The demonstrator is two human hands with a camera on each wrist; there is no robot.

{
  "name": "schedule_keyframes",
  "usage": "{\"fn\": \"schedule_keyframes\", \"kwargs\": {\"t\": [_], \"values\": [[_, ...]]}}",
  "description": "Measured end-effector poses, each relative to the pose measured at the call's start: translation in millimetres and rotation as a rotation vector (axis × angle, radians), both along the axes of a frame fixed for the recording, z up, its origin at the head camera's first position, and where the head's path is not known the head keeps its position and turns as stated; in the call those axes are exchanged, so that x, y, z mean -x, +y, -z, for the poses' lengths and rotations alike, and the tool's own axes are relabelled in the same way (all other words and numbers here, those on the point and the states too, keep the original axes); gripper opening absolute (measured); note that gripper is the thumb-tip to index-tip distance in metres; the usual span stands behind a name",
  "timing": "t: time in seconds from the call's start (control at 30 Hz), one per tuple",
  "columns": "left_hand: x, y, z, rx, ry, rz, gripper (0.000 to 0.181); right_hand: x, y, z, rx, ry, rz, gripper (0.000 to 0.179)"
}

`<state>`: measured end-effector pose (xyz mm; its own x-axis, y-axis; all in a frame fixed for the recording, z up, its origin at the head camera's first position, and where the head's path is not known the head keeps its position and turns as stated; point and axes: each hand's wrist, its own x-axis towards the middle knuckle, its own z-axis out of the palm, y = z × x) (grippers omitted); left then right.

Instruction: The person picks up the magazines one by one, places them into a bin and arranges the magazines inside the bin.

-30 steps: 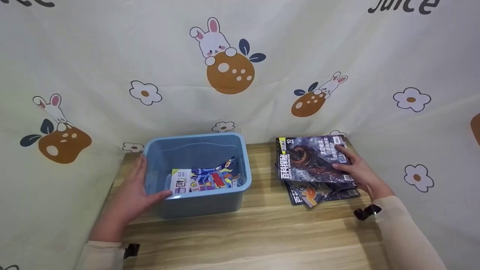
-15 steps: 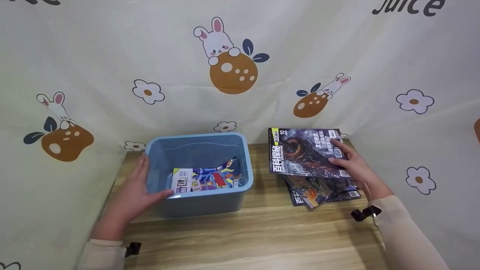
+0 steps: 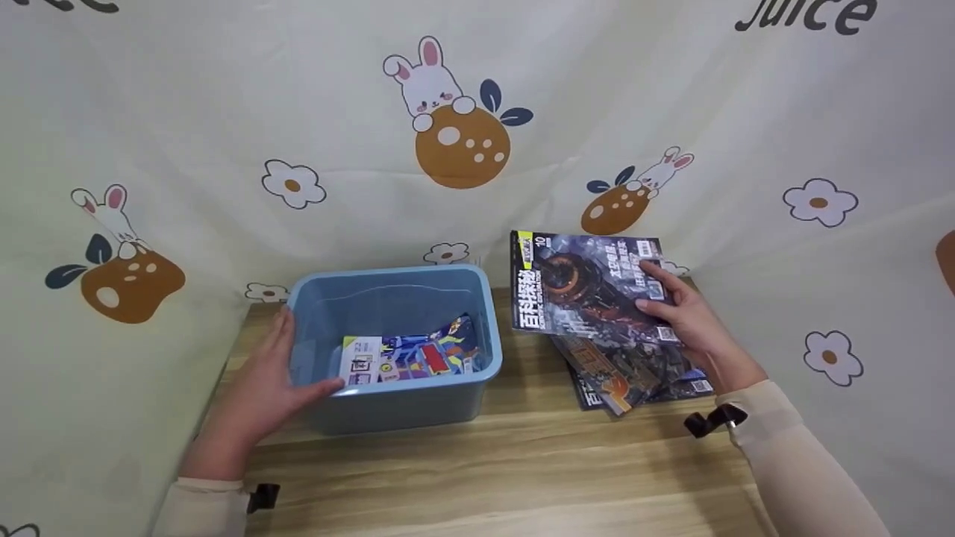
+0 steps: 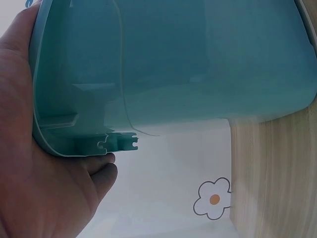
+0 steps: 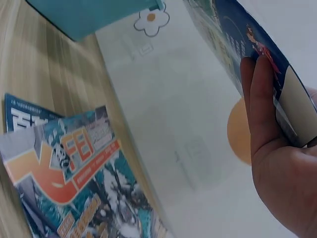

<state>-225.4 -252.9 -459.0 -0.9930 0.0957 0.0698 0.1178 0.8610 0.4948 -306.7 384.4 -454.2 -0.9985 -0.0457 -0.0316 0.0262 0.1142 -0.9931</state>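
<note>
– Since everything rests on a pale wood-grain desk backed by a whitish curtain printed with rabbits and oranges, what is the biggest item on it?

– That's the blue, rectangular plastic tub with rounded corners, near the desk's back left corner. Toward the right edge lies a loose pile of dark, glossy paper magazines.

– And the one in use?

– A dark, glossy, rectangular magazine, held tilted above that pile near the desk's back edge, apart from it in the right wrist view.

– How should it handle?

– Light, I'd judge, and bendy rather than stiff. The smooth cover could slip and the corners might crease. I'd take it well in from the right side, front and back together, so the far side doesn't droop.

– Its looks?

– A shadowy machine with a glowing orange ring, large white characters along the left side, a yellow block at the upper left corner. The underside is deep blue with a small red figure.

– Anything smaller?

– A multicoloured booklet with a white band lies inside the tub.

– And the hands?

– Well apart. The right hand pinches the magazine's right side, some fingers beneath; the left hand grips the tub's left end, thumb at the near rim.
</note>
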Motion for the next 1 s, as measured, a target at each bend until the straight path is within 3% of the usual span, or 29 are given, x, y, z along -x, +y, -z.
{"fn": "schedule_keyframes", "kwargs": {"t": [0.23, 0.57, 0.83, 1.0], "values": [[0.6, -2.1, 2.2, -0.01, -0.006, -0.003, 0.149, -2.3, -23, -11.6, -0.008, -0.003, -0.013, 0.081], [-0.2, -1.8, 1.5, -0.016, 0.005, -0.001, 0.147, -2.4, -57, -19.6, 0.121, 0.058, -0.06, 0.08], [-1.1, -2.2, 0.4, -0.024, -0.003, -0.003, 0.146, -2.2, -90, -25.1, 0.085, 0.108, -0.079, 0.081], [-0.3, -1.2, 0.5, -0.02, -0.003, 0.001, 0.146, -2.2, -106, -27.1, 0.086, 0.078, -0.079, 0.083]]}}
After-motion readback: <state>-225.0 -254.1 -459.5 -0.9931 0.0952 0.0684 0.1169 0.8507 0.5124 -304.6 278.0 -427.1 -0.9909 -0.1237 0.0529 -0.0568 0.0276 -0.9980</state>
